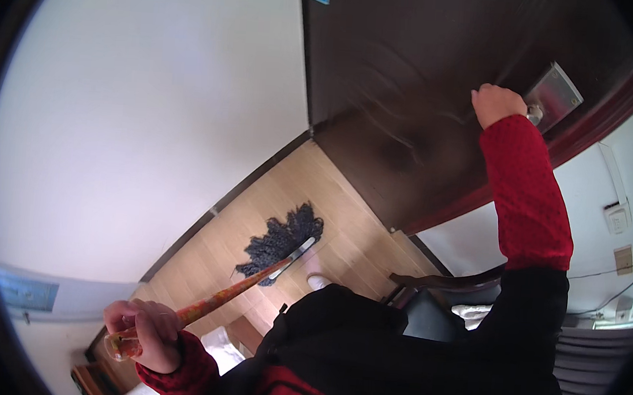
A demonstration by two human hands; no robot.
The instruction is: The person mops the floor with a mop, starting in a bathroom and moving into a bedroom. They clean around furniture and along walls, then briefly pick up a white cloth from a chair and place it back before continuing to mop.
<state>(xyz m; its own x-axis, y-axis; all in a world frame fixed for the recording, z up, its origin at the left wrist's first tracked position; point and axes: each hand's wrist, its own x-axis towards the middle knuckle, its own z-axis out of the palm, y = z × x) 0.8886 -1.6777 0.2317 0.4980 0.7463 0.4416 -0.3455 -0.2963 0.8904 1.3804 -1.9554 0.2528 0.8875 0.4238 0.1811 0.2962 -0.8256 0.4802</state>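
Observation:
My left hand (pixel 147 334) is closed around the top end of a mop's orange-red handle (pixel 222 293). The handle slants down to a pale clamp bar (pixel 293 257) and a dark string mop head (pixel 277 241), which lies spread on the wood-look floor (pixel 345 254). My right hand (pixel 498 104) grips the lever handle (pixel 535 115) of a dark brown door (pixel 403 66); the hand hides most of the lever. Behind it is the metal lock plate (pixel 560 96).
A white wall (pixel 151 120) with a dark skirting board (pixel 240 192) borders the floor on the left. To the right stands a dark chair (pixel 432 313) with white cloth (pixel 473 314). A wall switch (pixel 618 218) and loose cables (pixel 612 298) are beyond. My shoe (pixel 319 282) is near the mop.

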